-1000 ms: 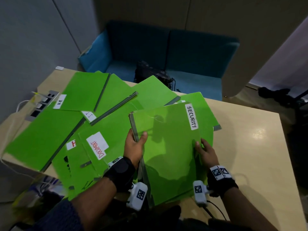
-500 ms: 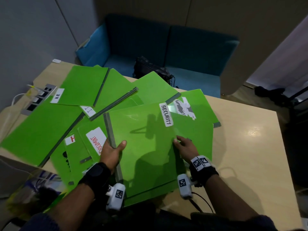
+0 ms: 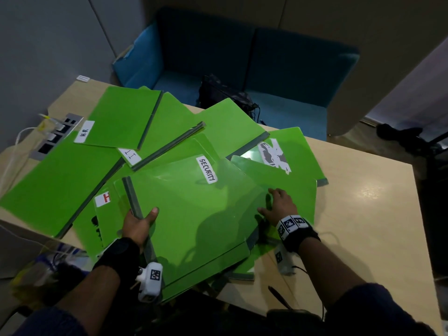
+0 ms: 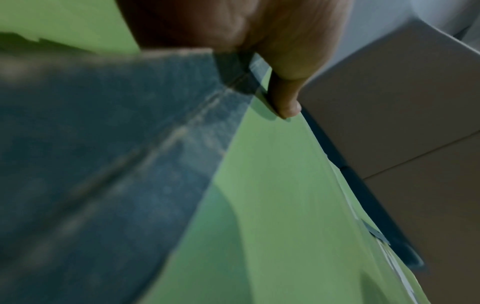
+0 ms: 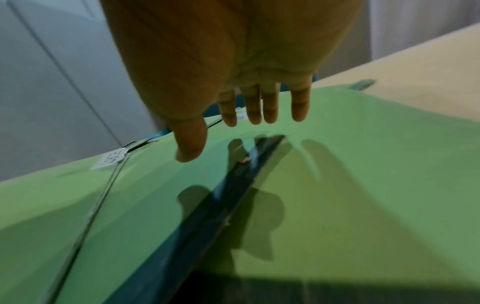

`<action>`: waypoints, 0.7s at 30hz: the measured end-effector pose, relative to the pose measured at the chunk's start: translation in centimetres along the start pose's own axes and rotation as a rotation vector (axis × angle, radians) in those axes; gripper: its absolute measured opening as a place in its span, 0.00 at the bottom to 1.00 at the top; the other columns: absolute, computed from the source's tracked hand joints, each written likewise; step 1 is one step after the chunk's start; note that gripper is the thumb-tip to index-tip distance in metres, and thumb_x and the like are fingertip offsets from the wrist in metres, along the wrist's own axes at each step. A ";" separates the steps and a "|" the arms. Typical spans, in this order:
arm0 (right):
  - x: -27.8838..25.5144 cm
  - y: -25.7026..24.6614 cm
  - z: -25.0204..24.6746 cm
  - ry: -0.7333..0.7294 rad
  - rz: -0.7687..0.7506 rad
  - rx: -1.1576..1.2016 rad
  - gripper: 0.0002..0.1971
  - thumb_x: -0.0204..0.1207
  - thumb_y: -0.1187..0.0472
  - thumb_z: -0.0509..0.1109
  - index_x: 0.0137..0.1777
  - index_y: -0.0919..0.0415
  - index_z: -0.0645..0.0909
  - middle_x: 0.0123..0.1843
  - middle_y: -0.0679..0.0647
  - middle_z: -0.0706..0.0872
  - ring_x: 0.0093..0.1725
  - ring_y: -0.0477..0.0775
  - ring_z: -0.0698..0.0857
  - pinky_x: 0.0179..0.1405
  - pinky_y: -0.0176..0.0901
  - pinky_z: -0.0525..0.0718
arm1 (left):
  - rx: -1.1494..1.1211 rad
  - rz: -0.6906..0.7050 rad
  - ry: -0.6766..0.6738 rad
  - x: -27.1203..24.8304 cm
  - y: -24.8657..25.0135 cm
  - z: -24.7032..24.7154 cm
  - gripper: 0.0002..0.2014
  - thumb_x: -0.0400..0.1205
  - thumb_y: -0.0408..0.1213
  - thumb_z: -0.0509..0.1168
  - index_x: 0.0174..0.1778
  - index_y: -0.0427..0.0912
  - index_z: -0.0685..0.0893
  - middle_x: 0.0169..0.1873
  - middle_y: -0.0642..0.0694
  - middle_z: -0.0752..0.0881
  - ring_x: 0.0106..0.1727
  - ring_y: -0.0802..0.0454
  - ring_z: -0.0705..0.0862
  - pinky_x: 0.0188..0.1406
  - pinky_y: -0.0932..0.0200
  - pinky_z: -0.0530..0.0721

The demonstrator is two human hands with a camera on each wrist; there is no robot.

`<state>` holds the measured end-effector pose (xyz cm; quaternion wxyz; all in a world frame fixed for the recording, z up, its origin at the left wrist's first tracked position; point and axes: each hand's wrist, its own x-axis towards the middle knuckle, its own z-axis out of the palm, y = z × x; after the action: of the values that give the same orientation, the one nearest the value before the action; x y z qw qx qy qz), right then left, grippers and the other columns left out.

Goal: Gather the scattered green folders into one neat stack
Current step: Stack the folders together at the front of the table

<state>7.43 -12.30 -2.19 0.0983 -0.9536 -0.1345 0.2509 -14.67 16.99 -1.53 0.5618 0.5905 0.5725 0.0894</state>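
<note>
Several green folders with grey spines lie fanned over the table [image 3: 363,214]. On top at the middle is the SECURITY folder [image 3: 194,214]. My left hand [image 3: 141,221] grips its grey spine, thumb [image 4: 285,100] on the cover and fingers underneath. My right hand [image 3: 278,206] is spread flat by that folder's right edge, fingers [image 5: 254,111] straight over the lower folder [image 3: 298,195]. Farther back lie the H.R folder [image 3: 121,117], the I T folder [image 3: 169,122] and a folder with a torn sticker [image 3: 293,149]. A large folder [image 3: 55,180] overhangs the left edge.
A socket panel [image 3: 55,134] with white cables sits at the table's left edge. Behind the table stands a blue sofa [image 3: 266,64] with a dark bag [image 3: 225,95] on it. Bare tabletop lies to the right. A thin dark object [image 3: 278,297] lies near the front edge.
The SECURITY folder has slid left and turned, covering the DOCUMENT label. My right hand has left its edge and now lies spread just to its right. My left hand still holds the spine.
</note>
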 end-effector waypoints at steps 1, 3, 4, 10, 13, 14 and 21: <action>0.5 -0.4 -0.3 -0.020 -0.013 -0.018 0.42 0.73 0.41 0.73 0.83 0.53 0.59 0.85 0.57 0.61 0.82 0.61 0.63 0.78 0.60 0.64 | 0.009 -0.005 0.004 0.0 -0.1 0.1 0.30 0.78 0.43 0.72 0.72 0.35 0.69 0.64 0.36 0.79 0.63 0.36 0.77 0.61 0.46 0.74; 1.6 -1.4 -0.6 -0.041 -0.008 0.008 0.43 0.74 0.39 0.71 0.84 0.53 0.56 0.84 0.57 0.63 0.81 0.61 0.66 0.79 0.62 0.65 | 0.028 -0.006 0.016 -0.1 -0.3 0.2 0.30 0.78 0.44 0.71 0.72 0.35 0.70 0.62 0.37 0.79 0.62 0.37 0.77 0.61 0.47 0.74; 2.1 -1.7 -0.7 -0.040 0.013 0.054 0.43 0.75 0.39 0.70 0.84 0.54 0.56 0.83 0.58 0.67 0.80 0.61 0.69 0.77 0.63 0.67 | 0.031 -0.005 0.020 -0.1 -0.3 0.2 0.29 0.78 0.43 0.71 0.71 0.35 0.70 0.61 0.37 0.79 0.60 0.38 0.77 0.60 0.47 0.73; 2.0 -1.4 -0.5 -0.105 0.087 0.132 0.31 0.79 0.42 0.67 0.78 0.57 0.69 0.73 0.61 0.78 0.70 0.63 0.79 0.69 0.59 0.78 | 0.016 0.002 -0.023 0.3 -0.2 0.2 0.26 0.78 0.42 0.71 0.69 0.37 0.71 0.56 0.39 0.79 0.58 0.39 0.77 0.58 0.48 0.73; 1.6 0.3 -1.1 -0.128 0.129 0.319 0.29 0.82 0.50 0.67 0.79 0.63 0.70 0.76 0.63 0.76 0.73 0.64 0.78 0.71 0.57 0.75 | 0.024 0.005 -0.071 0.7 -0.1 0.3 0.27 0.78 0.43 0.71 0.70 0.38 0.71 0.57 0.40 0.80 0.58 0.40 0.77 0.60 0.47 0.73; 1.5 1.2 -1.7 -0.092 0.166 0.351 0.28 0.82 0.51 0.66 0.79 0.64 0.69 0.77 0.64 0.75 0.74 0.64 0.76 0.72 0.56 0.73 | 0.026 0.005 -0.077 0.8 0.1 0.5 0.27 0.78 0.43 0.71 0.69 0.38 0.71 0.57 0.40 0.80 0.58 0.40 0.77 0.60 0.46 0.74; -0.7 10.6 -3.6 0.091 0.567 0.533 0.23 0.84 0.57 0.61 0.72 0.73 0.75 0.71 0.73 0.79 0.68 0.74 0.78 0.67 0.57 0.78 | -0.001 0.009 -0.044 1.4 1.5 2.0 0.30 0.78 0.43 0.71 0.73 0.38 0.69 0.58 0.41 0.78 0.61 0.40 0.76 0.65 0.40 0.74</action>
<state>10.87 -22.97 -1.56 0.2752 -0.9041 0.2089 0.2515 -11.88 17.39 -1.77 0.5740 0.5947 0.5572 0.0794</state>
